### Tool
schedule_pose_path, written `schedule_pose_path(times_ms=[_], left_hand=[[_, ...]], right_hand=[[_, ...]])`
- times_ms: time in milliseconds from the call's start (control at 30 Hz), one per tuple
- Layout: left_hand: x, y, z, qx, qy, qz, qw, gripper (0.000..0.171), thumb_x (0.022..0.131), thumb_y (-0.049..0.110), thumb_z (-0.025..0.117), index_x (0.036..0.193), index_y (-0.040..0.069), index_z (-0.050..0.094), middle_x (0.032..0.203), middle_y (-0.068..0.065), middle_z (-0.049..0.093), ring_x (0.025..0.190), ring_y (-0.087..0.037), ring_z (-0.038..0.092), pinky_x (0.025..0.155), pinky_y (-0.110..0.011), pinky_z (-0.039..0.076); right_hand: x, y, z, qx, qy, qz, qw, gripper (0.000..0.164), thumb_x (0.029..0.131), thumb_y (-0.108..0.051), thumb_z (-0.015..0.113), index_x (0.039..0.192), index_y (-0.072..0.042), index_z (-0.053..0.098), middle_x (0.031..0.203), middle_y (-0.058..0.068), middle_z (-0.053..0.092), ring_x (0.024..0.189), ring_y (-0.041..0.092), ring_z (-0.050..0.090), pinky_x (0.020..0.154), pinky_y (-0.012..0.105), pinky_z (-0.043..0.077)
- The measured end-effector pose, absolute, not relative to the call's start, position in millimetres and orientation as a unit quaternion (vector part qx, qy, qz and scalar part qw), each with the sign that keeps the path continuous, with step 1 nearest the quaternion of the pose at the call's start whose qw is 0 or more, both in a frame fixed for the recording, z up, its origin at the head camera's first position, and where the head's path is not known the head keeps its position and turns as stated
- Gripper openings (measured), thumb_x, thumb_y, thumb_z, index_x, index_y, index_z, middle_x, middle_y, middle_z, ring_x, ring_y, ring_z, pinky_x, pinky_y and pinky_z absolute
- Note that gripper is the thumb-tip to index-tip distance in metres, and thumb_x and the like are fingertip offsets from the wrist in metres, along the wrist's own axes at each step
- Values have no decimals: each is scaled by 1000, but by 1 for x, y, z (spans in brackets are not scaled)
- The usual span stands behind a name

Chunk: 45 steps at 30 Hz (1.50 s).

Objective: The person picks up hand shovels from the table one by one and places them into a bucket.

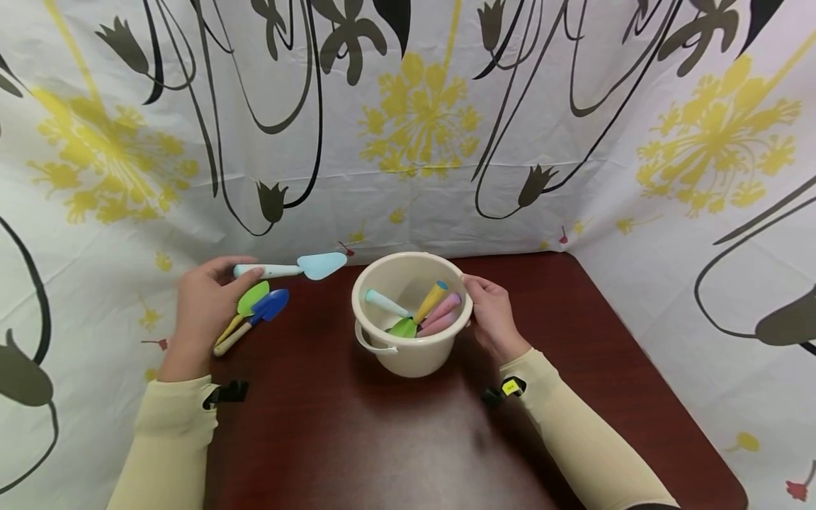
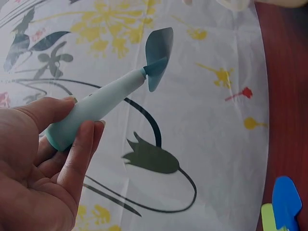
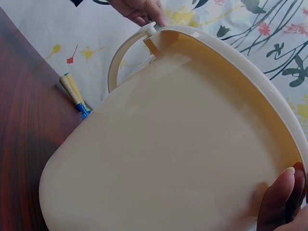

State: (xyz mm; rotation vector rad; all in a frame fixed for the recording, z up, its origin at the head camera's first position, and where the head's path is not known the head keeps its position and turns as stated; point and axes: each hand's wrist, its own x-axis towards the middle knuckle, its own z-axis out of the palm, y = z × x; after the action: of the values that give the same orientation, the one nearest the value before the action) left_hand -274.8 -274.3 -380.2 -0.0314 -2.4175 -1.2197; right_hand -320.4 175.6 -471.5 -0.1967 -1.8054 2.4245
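Note:
A light blue hand trowel (image 1: pixel 321 265) is pinched by its handle in my left hand (image 1: pixel 207 304), its blade pointing right toward the bucket. In the left wrist view the thumb and fingers wrap the pale handle (image 2: pixel 103 103). My right hand (image 1: pixel 494 315) grips the right rim of a cream bucket (image 1: pixel 414 358), which looks tilted toward me. Inside the bucket lie several small tools, with a light blue handle (image 1: pixel 385 303), a yellow handle (image 1: pixel 431 301), pink handles (image 1: pixel 444 309) and a green blade (image 1: pixel 403 328) showing.
Below my left hand, a blue-bladed trowel (image 1: pixel 270 304) and a green-bladed one (image 1: pixel 253 297) lie at the left of the dark red table (image 1: pixel 306 425). The bucket's handle (image 1: pixel 372 343) hangs at its front left. Patterned cloth (image 1: pixel 408 205) stands behind and at both sides.

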Motion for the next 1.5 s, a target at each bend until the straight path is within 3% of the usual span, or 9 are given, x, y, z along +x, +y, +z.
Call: schedule_pose_path(times_ms=[300, 433, 700, 900, 1067, 1500], left_hand=[[-277, -249, -370, -67, -853, -471, 213, 33, 103, 35, 82, 123, 9, 84, 105, -4, 81, 87, -6, 72, 69, -19, 52], [-279, -239, -366, -89, -842, -489, 209, 30, 102, 28, 84, 122, 6, 84, 101, -2, 81, 84, -4, 74, 71, -17, 56], [-283, -217, -362, -113, -848, -481, 190, 26, 101, 26, 85, 119, 7, 85, 100, -11, 81, 79, -6, 70, 68, -20, 54], [-292, -202, -369, -126, -861, -465, 166, 24, 101, 27, 85, 118, 10, 85, 101, -10, 79, 76, -19, 61, 60, -25, 46], [-300, -189, -374, -143, -869, -451, 144, 21, 102, 23, 84, 118, 10, 84, 107, -9, 80, 85, -24, 66, 67, -26, 49], [-315, -163, -378, -163, -888, -415, 110, 22, 102, 23, 84, 120, 11, 83, 109, -5, 80, 87, -24, 66, 73, -39, 54]], right_hand=[[-321, 176, -473, -68, -596, 798, 55, 36, 110, -25, 70, 130, 4, 74, 88, 7, 76, 53, 9, 61, 43, 23, 44], [-321, 176, -473, -70, -598, 797, 53, 35, 110, -26, 70, 129, 3, 74, 87, 6, 76, 52, 9, 60, 43, 23, 44], [-320, 177, -473, -69, -602, 794, 50, 37, 109, -28, 72, 128, 4, 74, 86, 6, 74, 52, 10, 60, 44, 23, 45], [-321, 177, -473, -67, -597, 798, 53, 39, 109, -27, 72, 130, 6, 73, 88, 6, 75, 54, 10, 62, 44, 23, 45], [-321, 177, -473, -68, -599, 796, 51, 39, 109, -27, 72, 130, 6, 73, 86, 6, 75, 53, 10, 61, 43, 23, 45], [-321, 177, -474, -69, -598, 797, 52, 36, 108, -27, 72, 128, 3, 75, 86, 6, 76, 52, 9, 60, 43, 23, 44]])
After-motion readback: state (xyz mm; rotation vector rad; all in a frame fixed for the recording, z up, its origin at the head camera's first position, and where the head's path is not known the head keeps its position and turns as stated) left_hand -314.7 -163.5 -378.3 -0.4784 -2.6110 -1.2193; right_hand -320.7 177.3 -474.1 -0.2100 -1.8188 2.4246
